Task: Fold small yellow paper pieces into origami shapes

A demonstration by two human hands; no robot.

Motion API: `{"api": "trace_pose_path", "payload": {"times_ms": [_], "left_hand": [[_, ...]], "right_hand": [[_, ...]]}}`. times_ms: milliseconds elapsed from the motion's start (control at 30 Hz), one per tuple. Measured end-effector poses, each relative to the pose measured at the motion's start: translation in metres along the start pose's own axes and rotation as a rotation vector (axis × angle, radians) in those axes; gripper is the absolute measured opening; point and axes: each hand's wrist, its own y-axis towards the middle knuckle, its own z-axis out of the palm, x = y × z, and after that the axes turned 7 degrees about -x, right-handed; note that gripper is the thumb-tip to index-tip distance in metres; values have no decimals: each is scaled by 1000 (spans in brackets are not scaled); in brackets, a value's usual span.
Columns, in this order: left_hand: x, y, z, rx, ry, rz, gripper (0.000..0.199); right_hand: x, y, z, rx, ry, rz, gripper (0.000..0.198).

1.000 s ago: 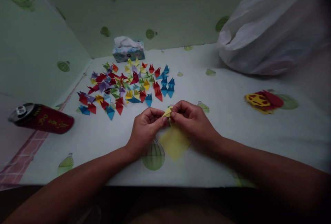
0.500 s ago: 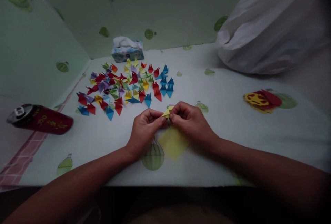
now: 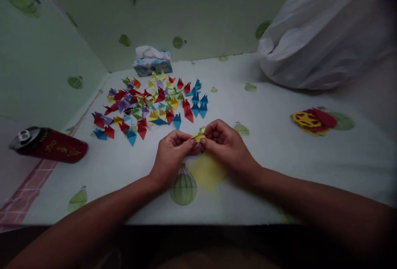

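Between my two hands is a small folded piece of yellow paper (image 3: 198,137), partly covered by the fingers. My left hand (image 3: 174,151) pinches its left side with thumb and forefinger. On its right side, my right hand (image 3: 228,147) pinches it the same way, fingers curled. Below the hands a flat square of yellow paper (image 3: 207,173) lies on the table, its upper edge beneath my right hand. A bit of paper in other colours shows just behind the folded piece, mostly hidden. Beyond my left hand lie many small folded paper cranes (image 3: 158,105) in several colours.
A tissue box (image 3: 153,61) stands at the back by the wall. At the left a dark red can (image 3: 51,145) lies on its side. A white plastic bag (image 3: 316,41) fills the back right, with a red and yellow cutout item (image 3: 313,121) before it on the table (image 3: 273,136).
The folded yellow paper has tilted flatter and shifted slightly left between my fingertips. Both hands keep their pinch and have barely moved.
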Motion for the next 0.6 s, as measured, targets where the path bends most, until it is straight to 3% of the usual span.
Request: {"api": "trace_pose_path", "payload": {"times_ms": [300, 600], "left_hand": [[-2, 0, 0, -2, 7, -7, 27], [-2, -2, 1, 59, 24, -8, 24]], "right_hand": [[4, 0, -1, 67, 13, -29, 25], [5, 0, -2, 56, 37, 38, 21]]}}
